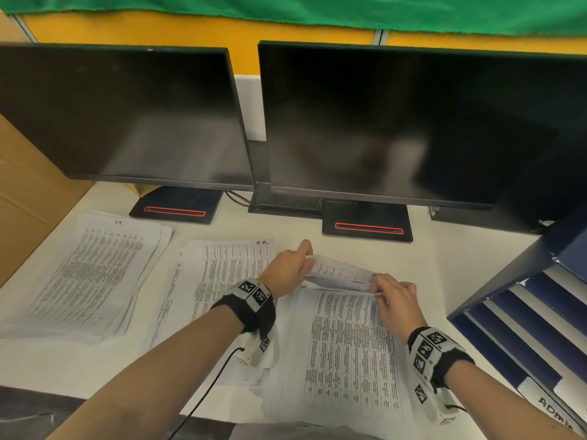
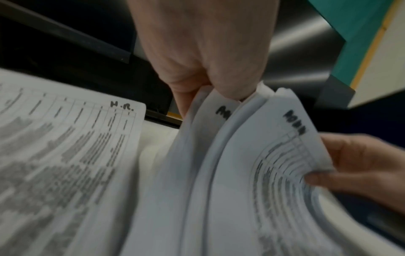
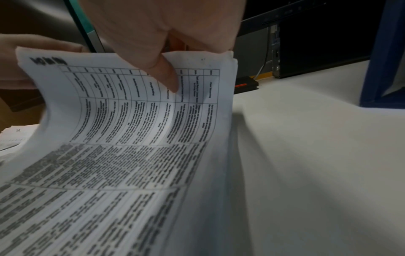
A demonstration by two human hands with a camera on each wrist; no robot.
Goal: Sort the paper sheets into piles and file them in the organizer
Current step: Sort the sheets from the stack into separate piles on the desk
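Three piles of printed sheets lie on the white desk: one marked "I.T." (image 1: 92, 274) at the left, one marked "H.R." (image 1: 222, 271) in the middle, and a third (image 1: 346, 354) in front of me. My left hand (image 1: 306, 258) pinches the far left corner of several sheets of the third pile (image 2: 274, 155), which are marked "ADMIN". My right hand (image 1: 381, 289) pinches their far right corner, thumb on top (image 3: 166, 74). The far ends of these sheets curl up off the pile. The dark blue organizer (image 1: 524, 312) stands at the right, with a tab reading "ADMIN".
Two dark monitors (image 1: 127, 115) (image 1: 413, 122) on black stands fill the back of the desk. A brown cardboard box (image 1: 28, 198) stands at the left edge. A black cable runs from my left wrist over the desk's front edge.
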